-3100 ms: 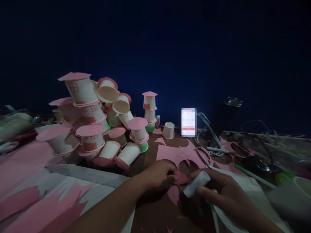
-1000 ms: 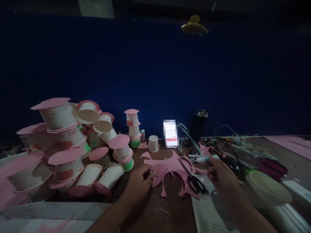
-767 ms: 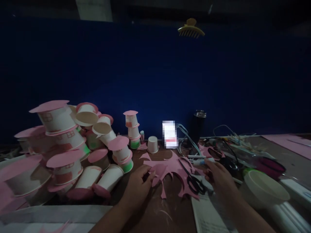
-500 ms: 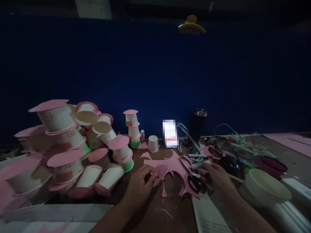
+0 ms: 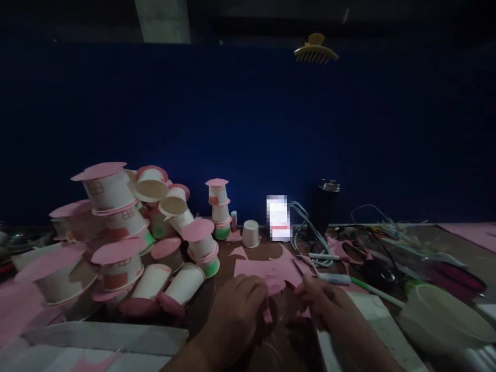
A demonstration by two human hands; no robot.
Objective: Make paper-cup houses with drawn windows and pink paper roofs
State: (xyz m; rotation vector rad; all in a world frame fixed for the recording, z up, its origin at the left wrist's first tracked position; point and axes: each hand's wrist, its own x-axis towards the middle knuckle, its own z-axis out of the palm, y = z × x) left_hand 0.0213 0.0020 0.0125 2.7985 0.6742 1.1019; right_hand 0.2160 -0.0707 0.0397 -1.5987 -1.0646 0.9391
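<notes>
My left hand [image 5: 240, 302] is closed at the edge of a small pink paper piece [image 5: 276, 285], low over the table; its fingertips are partly hidden. My right hand [image 5: 323, 299] is closed around black scissors [image 5: 298, 268], whose blade tips point up and left over the paper. Beneath and beyond both hands lies a cut-up sheet of pink paper [image 5: 251, 268] with curved gaps. A white tube [image 5: 334, 279] lies just beyond my right hand, near a marker [image 5: 323, 256].
Stacked paper cups with pink paper roofs [image 5: 116, 217] crowd the left. A single white cup [image 5: 250, 234], a bright phone [image 5: 278, 218] and a dark bottle [image 5: 327, 206] stand at the back. At right are a pale bowl [image 5: 445, 315], cables and a black mouse [image 5: 380, 274].
My right hand has left the white tube and taken hold of the scissors that lay on the paper. My left hand has turned, its back now facing up. The view has shifted slightly.
</notes>
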